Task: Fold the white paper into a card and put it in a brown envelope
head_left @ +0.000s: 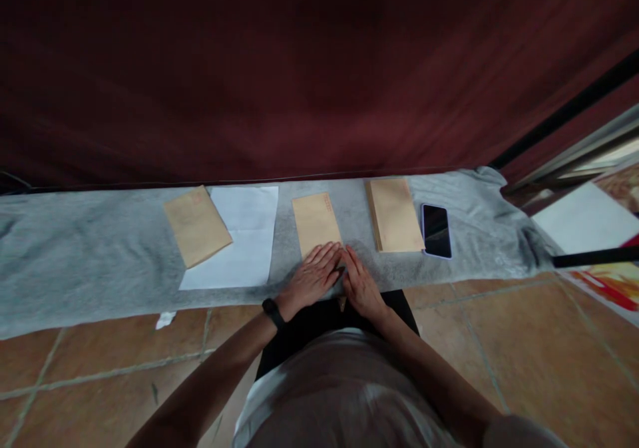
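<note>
A brown paper envelope (314, 215) with small red print near its far right corner lies in front of me. My left hand (314, 276), a black band on its wrist, rests flat across the envelope's near end with fingers stretched out. My right hand (362, 288) is at the near right corner, fingers extended and their tips touching the left fingertips. The envelope's near edge is hidden under the hands. To the right lies a stack of similar envelopes (397, 215). On the left, more brown envelopes (197, 225) overlap white paper sheets (249, 241).
A phone (436, 231) with a dark screen lies right of the stack. Everything rests on a narrow surface covered by grey cloth (100, 248). A dark red curtain-like fabric (299, 102) rises behind it. Black bars (574, 108) and a white sheet (589, 218) are at far right.
</note>
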### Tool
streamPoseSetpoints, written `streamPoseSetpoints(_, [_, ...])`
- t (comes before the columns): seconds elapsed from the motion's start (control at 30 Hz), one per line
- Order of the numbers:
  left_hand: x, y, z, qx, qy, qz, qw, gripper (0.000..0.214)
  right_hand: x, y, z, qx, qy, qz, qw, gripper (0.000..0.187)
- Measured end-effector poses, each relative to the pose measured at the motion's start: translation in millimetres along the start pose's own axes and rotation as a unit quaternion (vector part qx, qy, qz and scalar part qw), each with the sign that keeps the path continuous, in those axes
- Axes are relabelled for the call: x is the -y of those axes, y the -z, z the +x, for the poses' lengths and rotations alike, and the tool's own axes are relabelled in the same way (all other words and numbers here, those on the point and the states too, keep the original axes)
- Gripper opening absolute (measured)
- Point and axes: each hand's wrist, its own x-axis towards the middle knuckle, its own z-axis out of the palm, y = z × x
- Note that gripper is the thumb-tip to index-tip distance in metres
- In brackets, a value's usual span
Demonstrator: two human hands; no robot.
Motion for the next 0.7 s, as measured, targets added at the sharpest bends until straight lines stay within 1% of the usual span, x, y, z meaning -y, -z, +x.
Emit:
streamPoseSetpoints(0.1, [-10, 2.6, -16, 0.008, -0.011, 0.006, 1.0, 0.055, 1, 5, 4, 0.004, 0.007, 0.006, 1.0, 0.06])
streamPoseSetpoints(0.17, [-13, 2.6, -25, 0.012, -0.015, 0.003, 1.0, 0.055, 2, 10, 10, 0.017, 0.014, 0.007, 1.0, 0.054])
streamPoseSetpoints(0.3, [-16, -2.7, -35, -0.001, -0.013, -0.008, 1.0, 0.054, 4, 13, 24, 0.057, 0.061, -0.018, 0.996, 0.048])
streamPoseSetpoints(0.4, [-16, -6.4, -37, -0.018, 0.0, -0.016, 1.0, 0.053, 3, 9, 30, 0.081, 0.091, -0.057, 0.991, 0.051])
streamPoseSetpoints(0.47, [-15, -6.6, -38, -0.022, 0.004, -0.02, 1.0, 0.056, 2, 6, 29, 0.081, 0.096, -0.078, 0.989, 0.055])
streamPoseSetpoints(0.57, [-13, -3.8, -45, -0.018, 0.003, -0.012, 1.0, 0.061, -1, 4, 24, 0.072, 0.087, -0.1, 0.989, 0.06])
streamPoseSetpoints(0.7, [-9, 1.2, -62, -0.013, 0.011, 0.013, 1.0, 0.062, -8, 9, 15, 0.069, 0.066, -0.121, 0.988, 0.064])
